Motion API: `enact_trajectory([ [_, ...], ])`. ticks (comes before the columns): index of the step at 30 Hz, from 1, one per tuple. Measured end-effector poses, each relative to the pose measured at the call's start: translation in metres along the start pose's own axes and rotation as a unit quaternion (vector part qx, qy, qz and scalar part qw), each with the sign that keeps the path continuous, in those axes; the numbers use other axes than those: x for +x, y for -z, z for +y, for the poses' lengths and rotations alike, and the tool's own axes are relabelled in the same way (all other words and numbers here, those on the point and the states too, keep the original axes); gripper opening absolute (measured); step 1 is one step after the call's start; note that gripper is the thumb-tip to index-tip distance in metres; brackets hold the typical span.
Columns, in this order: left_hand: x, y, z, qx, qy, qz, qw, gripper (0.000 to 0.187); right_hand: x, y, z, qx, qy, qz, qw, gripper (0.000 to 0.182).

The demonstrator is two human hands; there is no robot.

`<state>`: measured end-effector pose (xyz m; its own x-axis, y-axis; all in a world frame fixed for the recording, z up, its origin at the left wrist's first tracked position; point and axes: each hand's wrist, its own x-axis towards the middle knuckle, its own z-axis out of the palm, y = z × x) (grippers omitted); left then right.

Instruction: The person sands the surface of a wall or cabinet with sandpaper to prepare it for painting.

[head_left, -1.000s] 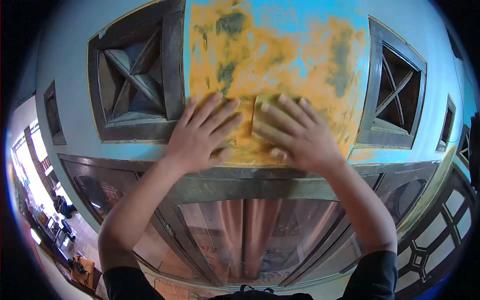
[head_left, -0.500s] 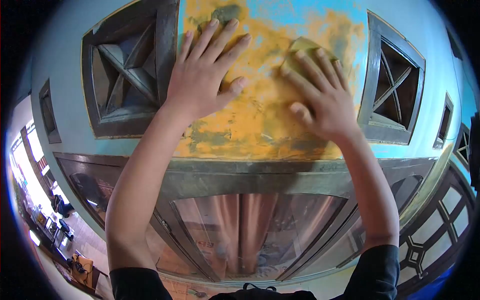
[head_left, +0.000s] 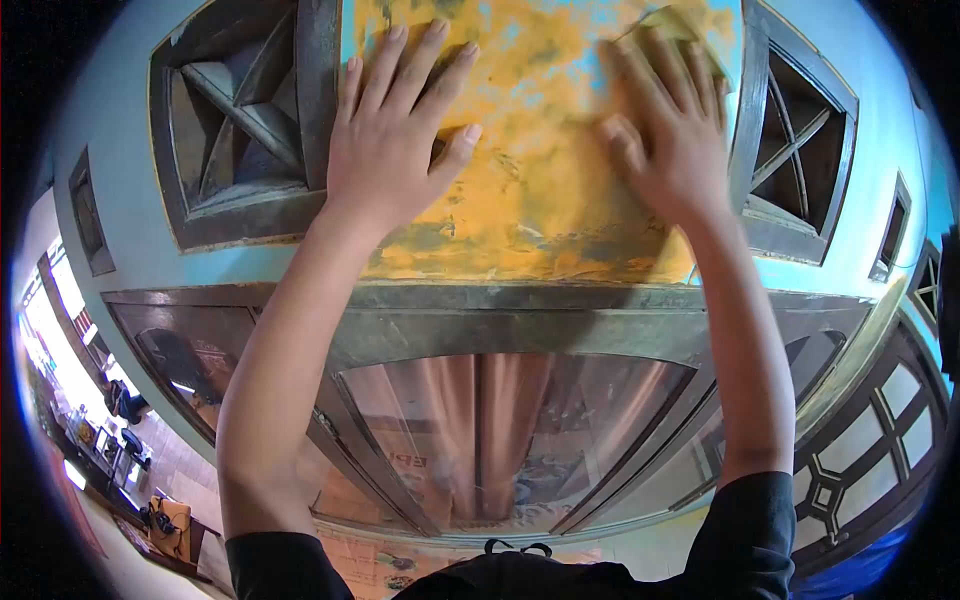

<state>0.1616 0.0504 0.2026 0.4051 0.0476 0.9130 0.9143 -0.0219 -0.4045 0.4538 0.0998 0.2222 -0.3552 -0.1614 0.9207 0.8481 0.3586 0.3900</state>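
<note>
Both arms reach up to a wall patch (head_left: 540,190) blotched in yellow-orange, grey and light blue. My left hand (head_left: 393,145) lies flat on the patch's left part, fingers spread, with nothing in it. At the upper right of the patch, my right hand (head_left: 675,135) presses a thin yellowish-green sheet (head_left: 672,20) flat against the wall. The sheet's edge shows past the fingertips; the palm and fingers cover the rest. This hand is somewhat blurred.
Wooden vent frames with crossed bars flank the patch, one at left (head_left: 240,120) and one at right (head_left: 798,140). Below runs a dark wooden beam (head_left: 520,335) over glass panes with a pinkish curtain (head_left: 490,430). A brown bag (head_left: 170,527) is at the lower left.
My right hand has slid up and to the right across the patch with the sheet. My left hand stays flat, slightly further left and up in view. The view has shifted a little.
</note>
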Motion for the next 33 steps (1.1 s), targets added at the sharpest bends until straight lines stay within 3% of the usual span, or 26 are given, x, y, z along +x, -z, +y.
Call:
enact_trajectory([
  [3, -0.005, 0.004, 0.002, -0.017, 0.005, -0.008, 1.000, 0.064, -0.041, 0.012, -0.052, 0.054, 0.160, -0.176, 0.970, 0.070],
  [6, -0.010, 0.005, 0.000, -0.015, -0.001, -0.018, 1.000, 0.064, -0.048, 0.017, -0.034, 0.078, 0.184, -0.204, 0.958, 0.070],
  [9, -0.003, 0.010, -0.003, -0.003, -0.014, -0.041, 0.999, 0.064, -0.005, 0.011, 0.014, -0.020, 0.007, -0.050, 0.999, 0.072],
  [12, 0.016, 0.006, -0.017, 0.003, -0.027, -0.028, 0.999, 0.063, 0.015, 0.002, -0.007, 0.038, -0.024, 0.001, 0.999, 0.076],
  [15, 0.049, 0.001, -0.034, 0.018, -0.039, 0.013, 0.999, 0.062, 0.001, 0.003, -0.043, 0.107, 0.149, -0.115, 0.976, 0.078],
  [16, 0.060, -0.002, -0.038, 0.030, -0.042, 0.025, 0.998, 0.061, 0.004, 0.004, -0.034, 0.085, 0.171, -0.106, 0.976, 0.074],
  [19, 0.089, -0.008, -0.050, 0.055, -0.069, 0.046, 0.995, 0.063, 0.045, 0.000, 0.029, -0.023, 0.024, 0.008, 0.999, 0.070],
  [21, 0.104, -0.008, -0.056, 0.075, -0.097, 0.057, 0.991, 0.064, 0.072, -0.006, 0.048, -0.018, -0.022, 0.057, 0.998, 0.068],
  [22, 0.115, 0.013, -0.047, 0.074, -0.029, -0.073, 0.994, 0.073, 0.077, -0.009, 0.031, -0.066, -0.034, 0.076, 0.994, 0.069],
  [23, 0.119, 0.016, -0.049, 0.073, -0.025, -0.074, 0.994, 0.072, 0.075, -0.011, 0.011, -0.024, -0.041, 0.059, 0.997, 0.071],
  [25, 0.129, 0.014, -0.053, 0.067, -0.016, -0.072, 0.995, 0.071, 0.055, -0.017, -0.035, 0.008, 0.044, 0.014, 0.999, 0.069],
  [28, 0.138, 0.011, -0.060, 0.082, -0.014, -0.057, 0.995, 0.068, 0.060, -0.010, -0.022, 0.021, 0.116, -0.002, 0.993, 0.070],
  [31, 0.138, 0.010, -0.057, 0.086, -0.002, -0.051, 0.995, 0.066, 0.107, -0.018, 0.040, 0.010, -0.013, 0.035, 0.999, 0.068],
  [33, 0.136, 0.007, -0.059, 0.076, -0.004, -0.025, 0.997, 0.065, 0.130, -0.011, 0.036, -0.048, -0.112, -0.002, 0.993, 0.071],
])
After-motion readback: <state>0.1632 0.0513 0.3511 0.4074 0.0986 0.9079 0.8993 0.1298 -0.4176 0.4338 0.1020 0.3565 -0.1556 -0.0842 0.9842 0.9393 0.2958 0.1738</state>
